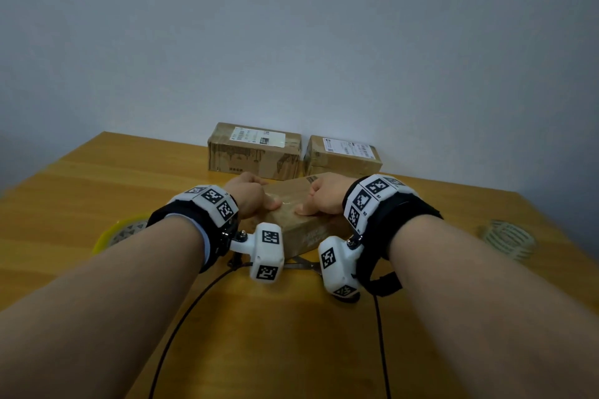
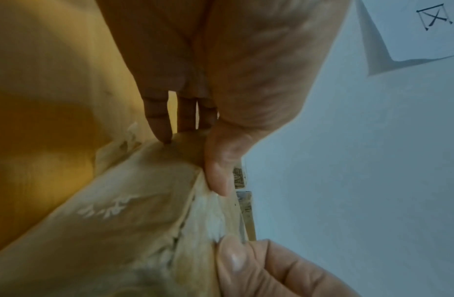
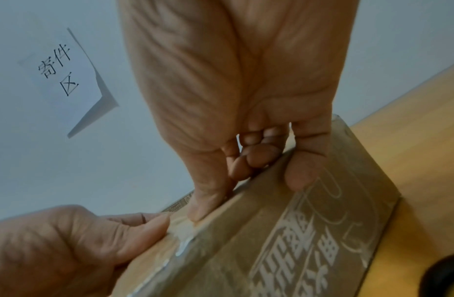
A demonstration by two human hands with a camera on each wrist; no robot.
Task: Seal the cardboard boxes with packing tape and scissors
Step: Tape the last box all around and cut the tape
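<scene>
box in hand: I have a flat cardboard box (image 1: 293, 207) on the desk (image 1: 97, 178), straight ahead of both wrists, one corner turned toward me
long axis: as I read the head view, it runs slantwise, from near-left to far-right, so neither hand meets it square
left hand: my left hand (image 1: 251, 196) sits on the box's left end, thumb laid flat on the top face, fingers reaching down over the far side; the wrist view shows them mostly straight, holding nothing else
right hand: my right hand (image 1: 324, 199) grips the right part, thumb pressing the top, fingers curled over the far edge
gap between thumbs: small; the two thumb tips nearly meet over a glossy strip of clear tape (image 3: 185, 244) along the top edge
which hand is nearer: about level, both already touching; I judge the left is freer to let go
scissors: the scissors (image 1: 301, 266) lie on the desk just in front of the box, between and under my wrists, partly hidden by the wrist cameras
tape rolls: a yellow-rimmed tape roll (image 1: 121, 232) lies left of my left forearm; a clear roll (image 1: 509, 238) well off to the right
other boxes: two labelled boxes (image 1: 254, 151) stand against the wall behind
my read: I am pressing tape down; the next reach turns on either roll lying to the side of the box, not ahead
</scene>
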